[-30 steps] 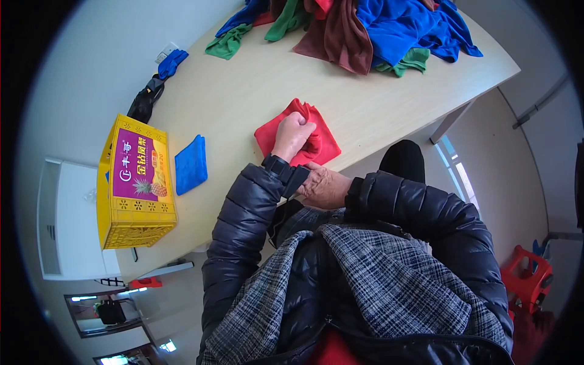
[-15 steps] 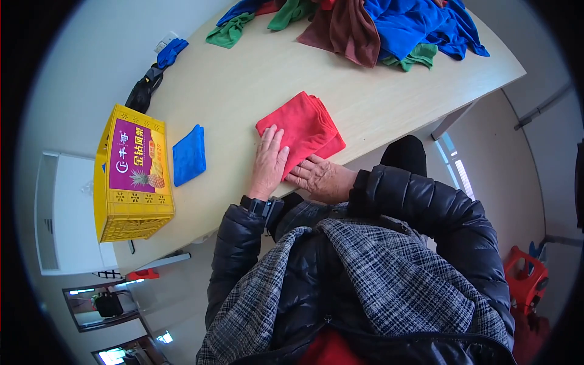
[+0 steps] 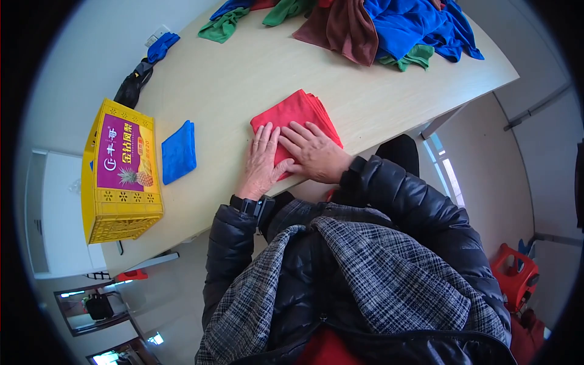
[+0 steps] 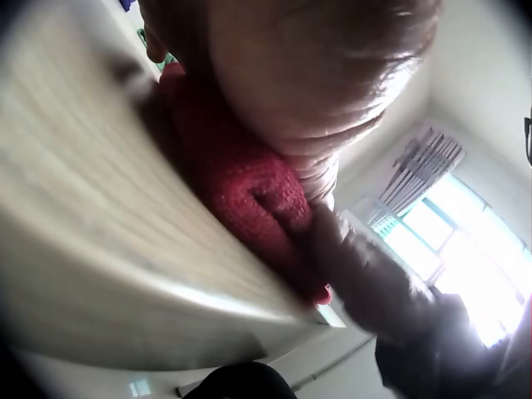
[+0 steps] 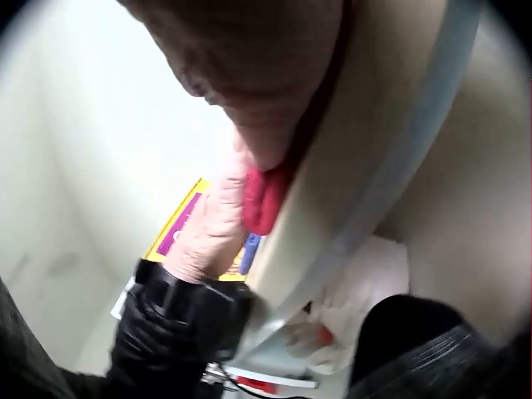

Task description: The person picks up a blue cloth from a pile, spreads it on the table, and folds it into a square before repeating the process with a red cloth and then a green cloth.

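A folded red cloth (image 3: 298, 109) lies near the table's front edge in the head view. My left hand (image 3: 261, 159) rests flat on its left side, fingers straight. Beside it my right hand (image 3: 315, 153) presses the cloth's near right part with straight, slightly spread fingers; the two thumbs come together. From the left wrist, the rolled fold of the red cloth (image 4: 258, 195) shows thick and rounded beneath the palm. In the right wrist view the cloth's folded end (image 5: 264, 199) sticks out under the hands.
A folded blue cloth (image 3: 179, 153) lies left, next to a yellow crate (image 3: 125, 210) with a pineapple label. Along the far side of the table (image 3: 243, 79) is a heap of blue, brown (image 3: 344, 33) and green cloths. A black item (image 3: 134, 85) sits by the wall.
The red cloth's bunched part has been laid over flat into a fold. My left hand uncurled and moved to its left side; my right hand came up from the near edge onto the cloth.
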A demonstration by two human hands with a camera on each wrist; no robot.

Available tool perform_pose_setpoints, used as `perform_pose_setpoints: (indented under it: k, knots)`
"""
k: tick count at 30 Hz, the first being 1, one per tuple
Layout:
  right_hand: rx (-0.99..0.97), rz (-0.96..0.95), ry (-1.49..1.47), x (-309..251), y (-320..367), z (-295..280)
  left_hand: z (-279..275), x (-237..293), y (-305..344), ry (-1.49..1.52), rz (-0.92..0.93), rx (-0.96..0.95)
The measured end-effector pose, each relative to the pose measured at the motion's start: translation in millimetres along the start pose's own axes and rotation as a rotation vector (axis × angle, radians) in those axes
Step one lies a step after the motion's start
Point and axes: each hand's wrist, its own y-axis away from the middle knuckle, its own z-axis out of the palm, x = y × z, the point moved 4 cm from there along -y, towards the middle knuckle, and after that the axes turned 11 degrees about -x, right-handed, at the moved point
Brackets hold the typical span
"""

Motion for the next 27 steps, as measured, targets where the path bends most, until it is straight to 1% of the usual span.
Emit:
perform_pose_setpoints:
  k: [2, 3, 7, 10, 11, 12, 13, 14, 15, 16, 18, 19, 22, 23, 26, 27]
  knots:
    - [0.003, 0.004, 0.097, 9, 17, 7, -4, 4, 4, 0.04, -0.042, -0.03]
    - [-0.007, 0.003, 0.098, 13, 25, 6, -3, 5, 5, 0.05, -0.046, -0.03]
    - [-0.049, 0.08, 0.083, 23, 44, -4, -13, 12, 6, 0.012, -0.038, 0.044]
    - [0.043, 0.124, 0.077, 31, 53, -13, -35, 35, 18, 0.031, 0.029, 0.092]
    - [-0.003, 0.06, -0.032, 31, 51, -24, -37, 41, 22, 0.035, 0.012, 0.079]
    - [-0.052, 0.035, -0.129, 32, 43, -36, -36, 46, 28, 0.061, 0.029, 0.062]
    - [0.173, -0.184, -0.074, 44, 39, -13, -30, 47, 31, 0.064, 0.031, 0.054]
    - [0.18, -0.138, -0.13, 37, 44, -26, -27, 48, 36, 0.007, 0.062, 0.109]
    - [0.169, -0.095, -0.137, 38, 42, -25, -22, 40, 35, 0.01, 0.041, 0.116]
    - [0.366, -0.117, -0.008, 40, 41, -22, -23, 40, 32, 0.021, 0.069, 0.144]
    - [0.347, -0.06, 0.06, 38, 44, -16, -17, 33, 36, 0.008, 0.053, 0.12]
    - [0.356, -0.032, 0.079, 40, 45, -16, -15, 34, 35, 0.012, 0.087, 0.118]
    - [0.265, -0.049, 0.222, 36, 50, -19, -17, 42, 36, -0.08, 0.102, 0.153]
    - [0.268, -0.035, 0.226, 37, 50, -21, -18, 45, 35, -0.078, 0.116, 0.149]
    - [0.157, -0.066, 0.305, 34, 48, -28, -19, 49, 33, -0.104, 0.069, 0.102]
    - [0.16, -0.068, 0.306, 33, 47, -32, -19, 49, 33, -0.108, 0.069, 0.103]
